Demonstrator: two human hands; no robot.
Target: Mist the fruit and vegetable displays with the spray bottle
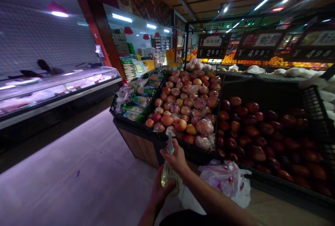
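Counter (61, 103): lit display, off to your left.
Left hand (157, 193): closed around the bottle's lower body; keep that support snug, as the smooth sides could slip.
Bottle (166, 175): between your hands, before the wrapped fruit (180, 125), nozzle up; a steady hold should limit sloshing.
Right hand (178, 158): gripping the neck; best keep your wrist loose and avoid twisting the top.
Bag (227, 180): right of your hands; mind your forearm near it.
Red apples (256, 152): farther right, in a dark bin.
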